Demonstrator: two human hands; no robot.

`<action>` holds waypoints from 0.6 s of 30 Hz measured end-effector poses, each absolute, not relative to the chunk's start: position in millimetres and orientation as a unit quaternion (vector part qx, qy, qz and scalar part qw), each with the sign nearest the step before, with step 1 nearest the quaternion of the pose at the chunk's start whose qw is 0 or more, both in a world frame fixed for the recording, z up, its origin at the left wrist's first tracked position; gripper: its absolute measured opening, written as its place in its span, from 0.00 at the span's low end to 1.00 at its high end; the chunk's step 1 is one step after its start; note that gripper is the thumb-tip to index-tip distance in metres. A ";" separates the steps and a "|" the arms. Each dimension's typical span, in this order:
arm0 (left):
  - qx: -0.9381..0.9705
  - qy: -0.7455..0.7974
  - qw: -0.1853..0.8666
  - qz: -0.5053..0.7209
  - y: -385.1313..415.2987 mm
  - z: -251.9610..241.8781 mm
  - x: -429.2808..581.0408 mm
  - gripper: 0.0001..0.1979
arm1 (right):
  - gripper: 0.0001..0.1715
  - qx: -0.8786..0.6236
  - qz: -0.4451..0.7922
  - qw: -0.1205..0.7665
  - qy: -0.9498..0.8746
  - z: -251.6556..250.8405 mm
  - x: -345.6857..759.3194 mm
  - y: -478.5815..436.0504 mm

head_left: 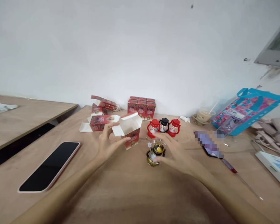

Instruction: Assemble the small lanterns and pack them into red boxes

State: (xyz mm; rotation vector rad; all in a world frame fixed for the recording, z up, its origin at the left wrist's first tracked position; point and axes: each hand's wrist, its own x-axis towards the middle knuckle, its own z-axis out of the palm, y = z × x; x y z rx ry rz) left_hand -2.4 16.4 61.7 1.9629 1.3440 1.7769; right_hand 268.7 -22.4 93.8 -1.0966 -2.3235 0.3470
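My left hand grips a small red printed gift box by its side. The box stands upright with its white top flaps spread apart. Just right of it, my right hand reaches around a gold and black mini lantern, thumb and fingers apart. Whether the fingertips touch the lantern I cannot tell. Behind it stand a red lantern, a black lantern and another red lantern in a row. Tiny loose bits lie between them and the gold one.
Closed red boxes are stacked by the wall, with opened boxes left of them. A phone lies at left. To the right are another phone, a screwdriver, a drink cup, a blue bag and a white device.
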 end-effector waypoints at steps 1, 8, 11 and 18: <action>0.662 0.459 0.087 0.586 14.9 57.6 -1.9 0.28 | 0.42 -0.404 0.136 0.239 -0.872 86.6 270.9 -24.1; 0.694 0.452 0.102 0.551 6.7 35.7 7.8 0.28 | 0.35 -0.340 0.239 0.226 -0.881 71.2 273.1 -26.8; 0.706 0.427 0.098 0.557 6.4 29.3 10.3 0.31 | 0.41 -0.296 0.334 0.337 -0.829 88.3 262.6 -19.8; 0.724 0.401 0.124 0.547 2.6 25.8 14.3 0.37 | 0.49 -0.252 0.346 0.491 -0.759 126.6 219.6 13.4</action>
